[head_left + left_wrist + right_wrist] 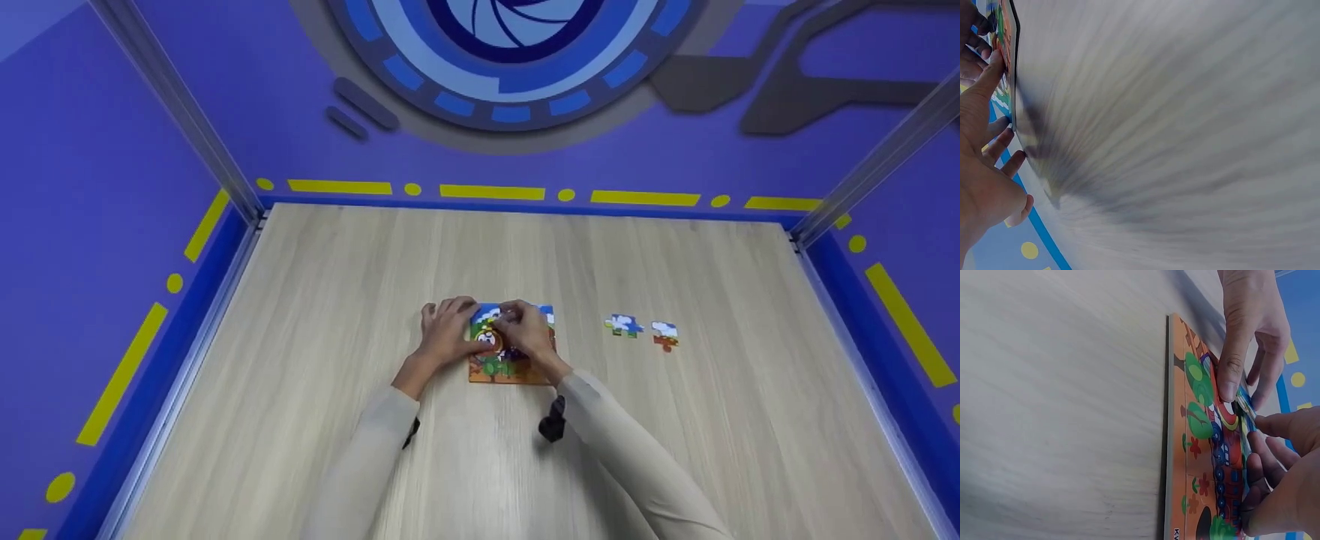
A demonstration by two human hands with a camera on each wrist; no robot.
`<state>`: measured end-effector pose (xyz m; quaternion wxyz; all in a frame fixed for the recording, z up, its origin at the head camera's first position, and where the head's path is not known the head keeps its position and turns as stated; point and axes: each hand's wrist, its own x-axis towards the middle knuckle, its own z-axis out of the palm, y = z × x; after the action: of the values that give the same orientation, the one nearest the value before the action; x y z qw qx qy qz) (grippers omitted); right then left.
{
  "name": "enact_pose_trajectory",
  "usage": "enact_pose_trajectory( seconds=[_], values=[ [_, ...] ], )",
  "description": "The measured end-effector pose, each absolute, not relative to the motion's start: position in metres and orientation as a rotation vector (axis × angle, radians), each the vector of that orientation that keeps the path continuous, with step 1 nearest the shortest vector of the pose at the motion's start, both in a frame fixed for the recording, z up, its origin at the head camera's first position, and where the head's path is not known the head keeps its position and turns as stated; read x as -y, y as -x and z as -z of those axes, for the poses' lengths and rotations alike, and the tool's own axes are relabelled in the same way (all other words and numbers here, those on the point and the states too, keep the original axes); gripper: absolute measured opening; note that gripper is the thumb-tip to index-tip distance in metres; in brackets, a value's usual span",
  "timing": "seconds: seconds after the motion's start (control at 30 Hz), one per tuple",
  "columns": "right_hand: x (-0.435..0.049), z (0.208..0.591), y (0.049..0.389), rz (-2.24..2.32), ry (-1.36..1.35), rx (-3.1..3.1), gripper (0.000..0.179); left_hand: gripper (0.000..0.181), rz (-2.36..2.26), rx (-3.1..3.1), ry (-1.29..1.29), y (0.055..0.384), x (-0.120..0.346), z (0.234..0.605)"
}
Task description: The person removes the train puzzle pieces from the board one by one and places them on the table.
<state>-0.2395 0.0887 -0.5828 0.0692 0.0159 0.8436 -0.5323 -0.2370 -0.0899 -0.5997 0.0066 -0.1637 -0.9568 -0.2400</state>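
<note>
A colourful jigsaw puzzle board (495, 373) with a cartoon picture lies flat on the table. My left hand (445, 334) rests at its left edge, fingers spread. In the right wrist view, the left thumb (1231, 377) presses on the picture. My right hand (529, 332) is over the upper middle of the board and covers part of it. Between its thumb and a finger, it pinches a puzzle piece (1246, 406), tilted at the board's surface. The right hand's other fingers are bent over the picture.
Two loose puzzle pieces (624, 325) lie apart on the wooden table (337, 285), right of the board. Blue walls (480, 165) with yellow marks border the table at the back and sides. A black object (553, 421) hangs under the right sleeve.
</note>
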Motion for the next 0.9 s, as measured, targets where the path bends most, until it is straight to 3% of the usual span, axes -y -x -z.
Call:
enact_pose_trajectory(
  seconds=[0.63, 0.9],
  values=[
    [-0.0912, 0.5829, 0.2407, 1.584, 0.032, -2.512, 0.044, 0.080, 0.747, 2.988, 0.522, 0.2350, 0.0890, 0.5950],
    [-0.0943, 0.5881, 0.2423, 1.566, 0.106, -2.562, 0.042, 0.079, 0.722, 3.020, 0.523, 0.2353, 0.0899, 0.5960]
  ],
)
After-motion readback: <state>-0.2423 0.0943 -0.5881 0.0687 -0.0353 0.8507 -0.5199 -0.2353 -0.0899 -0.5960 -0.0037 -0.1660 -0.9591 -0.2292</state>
